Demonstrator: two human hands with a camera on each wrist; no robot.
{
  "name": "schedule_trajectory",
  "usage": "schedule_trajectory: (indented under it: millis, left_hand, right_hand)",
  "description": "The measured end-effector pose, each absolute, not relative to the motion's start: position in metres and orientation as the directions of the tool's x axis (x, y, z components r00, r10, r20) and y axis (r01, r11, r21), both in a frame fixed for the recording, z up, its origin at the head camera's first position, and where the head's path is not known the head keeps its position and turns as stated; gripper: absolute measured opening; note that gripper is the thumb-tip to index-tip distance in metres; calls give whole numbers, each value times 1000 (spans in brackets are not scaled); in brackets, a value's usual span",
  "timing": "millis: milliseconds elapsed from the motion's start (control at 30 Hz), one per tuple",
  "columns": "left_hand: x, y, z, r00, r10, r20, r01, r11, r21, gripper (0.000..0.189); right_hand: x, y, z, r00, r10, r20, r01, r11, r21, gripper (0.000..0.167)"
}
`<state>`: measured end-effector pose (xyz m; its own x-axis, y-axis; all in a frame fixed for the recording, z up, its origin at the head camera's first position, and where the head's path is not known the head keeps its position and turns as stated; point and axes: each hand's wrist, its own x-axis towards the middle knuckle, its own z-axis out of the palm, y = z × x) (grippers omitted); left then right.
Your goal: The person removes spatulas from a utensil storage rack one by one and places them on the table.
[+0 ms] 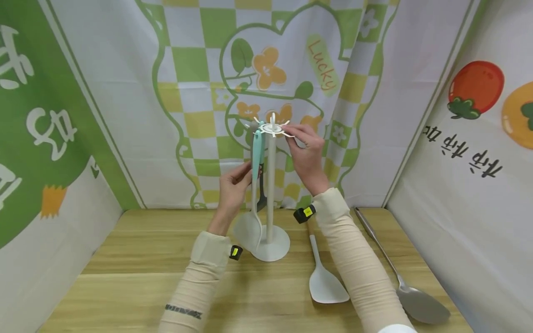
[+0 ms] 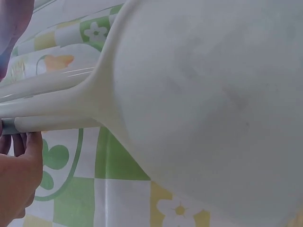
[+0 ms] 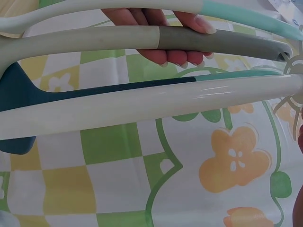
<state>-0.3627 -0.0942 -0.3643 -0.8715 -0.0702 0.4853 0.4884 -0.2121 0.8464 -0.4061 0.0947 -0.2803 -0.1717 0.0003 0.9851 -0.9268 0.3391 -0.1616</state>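
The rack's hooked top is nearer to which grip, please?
Right: the right grip is at the edge of the hooked top; the left grip is lower, holding a gray handle.

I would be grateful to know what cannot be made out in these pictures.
Head view: the end of the wooden-handled turner, behind the black wrist camera.
Right wrist view: the head of the grey-handled utensil, cut off by the left edge.
Right wrist view: most of the right hand, past the right edge.
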Motion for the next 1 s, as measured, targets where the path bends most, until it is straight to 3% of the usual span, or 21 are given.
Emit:
schedule_trajectory:
  millis: [1000]
  left_hand:
    - [-358,-98,-358,-868,-81,490,495,-219,841,32]
  right_hand:
    - [-407,92,-279,-199,20,980,-922,335,-194,9]
